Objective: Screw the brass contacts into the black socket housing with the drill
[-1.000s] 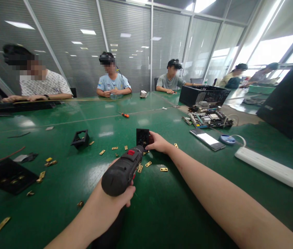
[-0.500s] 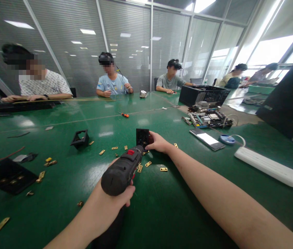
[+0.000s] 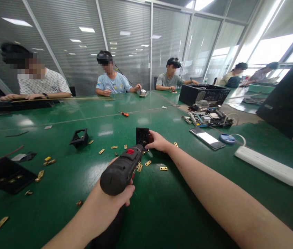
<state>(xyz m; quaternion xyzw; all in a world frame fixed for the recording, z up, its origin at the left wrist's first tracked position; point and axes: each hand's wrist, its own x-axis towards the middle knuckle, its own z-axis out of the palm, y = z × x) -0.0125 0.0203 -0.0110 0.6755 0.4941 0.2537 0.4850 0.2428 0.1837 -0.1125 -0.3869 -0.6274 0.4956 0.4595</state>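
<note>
Gripped in left hand (image 3: 112, 204), a drill (image 3: 122, 169) points into the black housing (image 3: 141, 134), dim inside, that right hand (image 3: 158, 141) holds

Drill base (image 3: 113, 226) cropped, forearms (image 3: 221, 183) cut off

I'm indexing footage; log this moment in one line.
left hand: holds drill, aimed at black housing; right hand: grips black housing; nearby: brass strips
</note>
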